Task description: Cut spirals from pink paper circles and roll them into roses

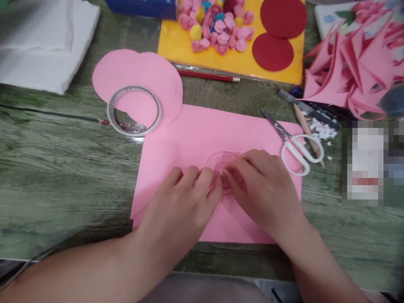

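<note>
My left hand [186,198] and my right hand [263,189] meet over a sheet of pink paper [202,130]. Thumbs and fingers of both are pinched closed, fingertips nearly touching. Something small and pale shows between them, too hidden to name. Just beneath the fingertips, a clear round piece [217,159] with a thin rim lies on the paper, partly covered by my right hand. White-handled scissors [295,147] rest across the sheet's upper right corner, right of my hands. A second pink edge peeks out under the sheet at lower left.
Pink paper circles [120,69] lie at upper left, a roll of tape [159,111] over them. Behind are a red pencil [208,75], a yellow sheet [170,46] bearing small coloured pieces [221,38] and dark red circles [273,52]. Pink paper scraps [344,75] crowd the right.
</note>
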